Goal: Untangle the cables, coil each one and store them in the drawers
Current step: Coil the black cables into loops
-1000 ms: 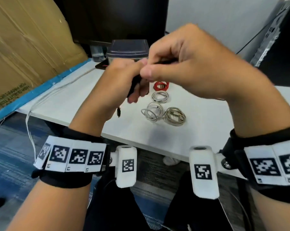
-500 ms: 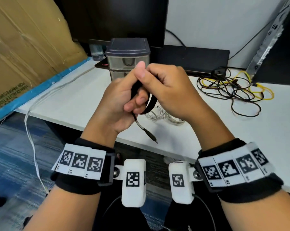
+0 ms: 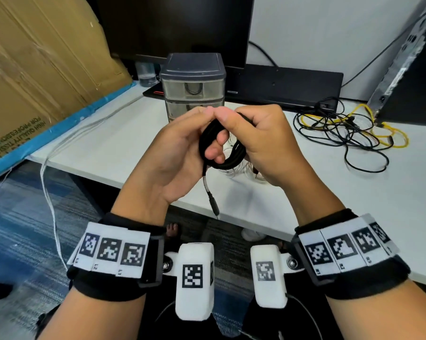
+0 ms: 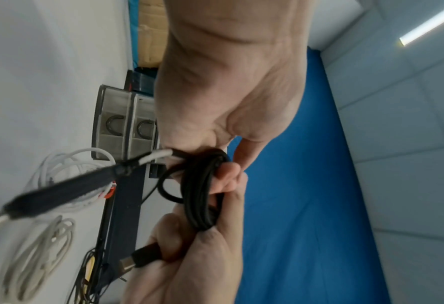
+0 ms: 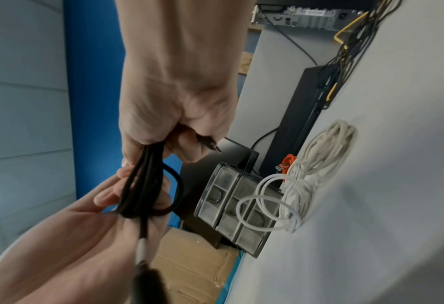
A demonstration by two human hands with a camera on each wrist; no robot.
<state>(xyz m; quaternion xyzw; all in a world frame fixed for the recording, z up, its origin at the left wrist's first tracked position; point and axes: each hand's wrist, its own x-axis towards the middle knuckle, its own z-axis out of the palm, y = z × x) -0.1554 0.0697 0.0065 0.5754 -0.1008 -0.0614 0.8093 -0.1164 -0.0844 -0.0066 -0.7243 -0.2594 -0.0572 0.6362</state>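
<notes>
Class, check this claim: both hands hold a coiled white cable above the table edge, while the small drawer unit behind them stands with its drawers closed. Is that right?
Not quite. The coiled cable held by the left hand and right hand is black, not white, as the head view shows. The white coils lie on the table. The drawer unit does stand closed.

Bare forearms, no sleeves. Left hand point(image 3: 172, 153) and right hand point(image 3: 263, 143) each wore a black wrist strap point(image 3: 109, 285) carrying a white band of square black-and-white coded markers point(image 3: 111, 251). White boxy camera pods point(image 3: 194, 278), one marker each, were bolted on inboard; thin black leads trailed below.
</notes>
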